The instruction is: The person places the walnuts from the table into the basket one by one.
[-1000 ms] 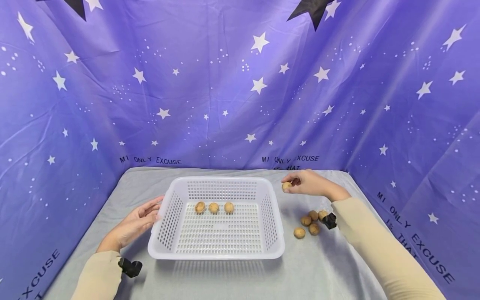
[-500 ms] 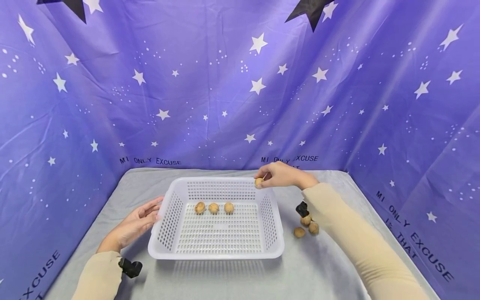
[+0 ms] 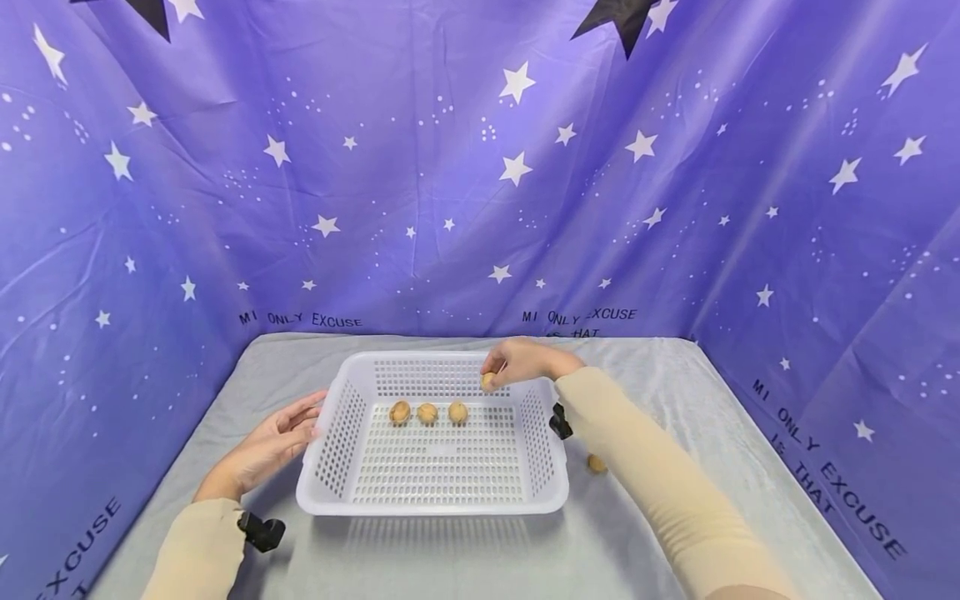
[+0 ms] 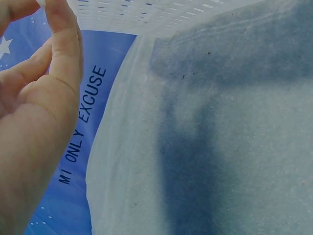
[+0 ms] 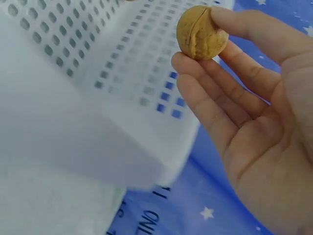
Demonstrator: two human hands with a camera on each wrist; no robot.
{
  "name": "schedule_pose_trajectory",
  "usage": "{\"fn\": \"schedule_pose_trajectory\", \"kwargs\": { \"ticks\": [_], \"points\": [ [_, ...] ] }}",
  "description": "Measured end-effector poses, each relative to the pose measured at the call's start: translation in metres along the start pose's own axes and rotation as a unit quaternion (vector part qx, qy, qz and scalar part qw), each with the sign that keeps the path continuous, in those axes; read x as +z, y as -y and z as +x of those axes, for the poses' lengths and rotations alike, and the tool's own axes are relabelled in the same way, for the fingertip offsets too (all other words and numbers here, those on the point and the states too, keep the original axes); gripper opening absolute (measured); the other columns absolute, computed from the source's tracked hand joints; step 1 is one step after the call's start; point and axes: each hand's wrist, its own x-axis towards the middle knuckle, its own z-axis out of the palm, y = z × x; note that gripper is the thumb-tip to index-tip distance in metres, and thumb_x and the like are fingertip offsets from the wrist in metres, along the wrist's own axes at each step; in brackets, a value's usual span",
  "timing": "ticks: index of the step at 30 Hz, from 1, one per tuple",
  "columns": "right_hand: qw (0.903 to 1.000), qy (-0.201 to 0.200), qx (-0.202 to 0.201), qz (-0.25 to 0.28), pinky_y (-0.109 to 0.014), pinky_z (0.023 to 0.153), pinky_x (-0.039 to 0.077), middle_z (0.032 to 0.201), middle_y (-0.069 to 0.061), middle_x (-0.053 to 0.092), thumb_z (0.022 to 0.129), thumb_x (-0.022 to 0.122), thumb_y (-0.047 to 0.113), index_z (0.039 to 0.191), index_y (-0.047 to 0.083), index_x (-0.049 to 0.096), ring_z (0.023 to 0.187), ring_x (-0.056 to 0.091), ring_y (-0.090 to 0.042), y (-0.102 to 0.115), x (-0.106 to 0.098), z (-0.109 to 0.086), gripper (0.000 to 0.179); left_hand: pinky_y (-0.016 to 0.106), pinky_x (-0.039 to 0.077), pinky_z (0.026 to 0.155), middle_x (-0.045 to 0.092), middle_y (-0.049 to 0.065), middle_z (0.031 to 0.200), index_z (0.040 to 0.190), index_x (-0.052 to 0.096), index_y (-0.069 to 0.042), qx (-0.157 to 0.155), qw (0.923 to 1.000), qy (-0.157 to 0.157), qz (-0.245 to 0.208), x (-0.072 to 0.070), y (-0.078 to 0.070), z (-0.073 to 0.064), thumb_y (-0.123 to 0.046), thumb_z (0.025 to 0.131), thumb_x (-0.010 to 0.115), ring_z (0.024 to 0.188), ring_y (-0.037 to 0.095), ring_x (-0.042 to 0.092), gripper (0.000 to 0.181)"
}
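Observation:
My right hand (image 3: 519, 360) is over the far right part of a white perforated plastic basket (image 3: 435, 508), pinching a walnut (image 5: 199, 32) between thumb and fingertips. That walnut is held above the basket floor, in front of its far wall. Three walnuts lie in a row inside, a left one (image 3: 400, 412), a middle one (image 3: 427, 414) and a right one (image 3: 458, 413). At the basket's left rim, my left hand (image 3: 262, 446) rests its fingertips against the outside, fingers mostly straight. In the left wrist view its thumb side (image 4: 58, 58) shows beside the basket wall (image 4: 146, 17).
A loose walnut (image 3: 597, 464) lies on the grey cloth-covered table (image 3: 420, 558), right of the basket; my right sleeve (image 3: 652, 467) hides the area behind it. Purple star-printed curtains (image 3: 420, 183) enclose the table at the back and both sides.
My right hand has carried the walnut leftward from beside the basket, across its right rim, to above the inside. The sleeve now covers most of the loose walnuts. My left hand stays at the rim.

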Motion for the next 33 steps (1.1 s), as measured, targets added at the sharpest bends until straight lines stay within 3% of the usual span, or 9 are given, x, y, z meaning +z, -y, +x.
{"fn": "schedule_pose_trajectory", "kwargs": {
  "ticks": [6, 17, 26, 33],
  "points": [
    [0.9994, 0.021, 0.025, -0.011, -0.034, 0.092, 0.051, 0.104, 0.005, 0.069, 0.086, 0.08, 0.023, 0.109, 0.014, 0.073, 0.099, 0.062, -0.012, 0.002, 0.016, 0.016, 0.025, 0.028, 0.048, 0.1, 0.053, 0.007, 0.139, 0.157, 0.012, 0.006, 0.001, 1.0, -0.003, -0.003, 0.0, 0.0, 0.001, 0.007, 0.101, 0.049, 0.12, 0.014, 0.058, 0.066],
    [0.9946, 0.038, 0.075, -0.06, -0.036, 0.094, 0.05, 0.104, 0.008, 0.067, 0.082, 0.083, 0.022, 0.099, 0.019, 0.073, 0.099, 0.06, -0.012, 0.004, 0.041, 0.022, 0.02, 0.028, 0.048, 0.101, 0.053, 0.009, 0.139, 0.157, 0.013, 0.006, 0.001, 1.0, -0.005, -0.001, -0.001, 0.003, 0.001, 0.005, 0.101, 0.05, 0.12, 0.014, 0.058, 0.067],
    [0.9928, 0.042, 0.1, -0.051, -0.042, 0.099, 0.049, 0.109, 0.006, 0.067, 0.081, 0.084, 0.021, 0.105, 0.017, 0.074, 0.106, 0.06, -0.017, -0.004, 0.05, 0.024, 0.026, 0.027, 0.047, 0.101, 0.053, 0.007, 0.139, 0.157, 0.014, 0.005, -0.002, 0.9999, -0.01, 0.004, -0.002, 0.004, 0.001, 0.004, 0.102, 0.051, 0.121, 0.014, 0.057, 0.067],
    [0.9924, 0.05, 0.108, -0.03, -0.047, 0.103, 0.046, 0.117, 0.005, 0.066, 0.082, 0.083, 0.027, 0.118, 0.016, 0.071, 0.115, 0.058, -0.022, -0.002, 0.043, 0.022, 0.039, 0.027, 0.048, 0.101, 0.054, 0.006, 0.139, 0.157, 0.014, 0.005, -0.002, 0.9999, -0.014, 0.008, -0.004, 0.006, 0.001, 0.004, 0.102, 0.051, 0.121, 0.014, 0.057, 0.066]
  ]
}}
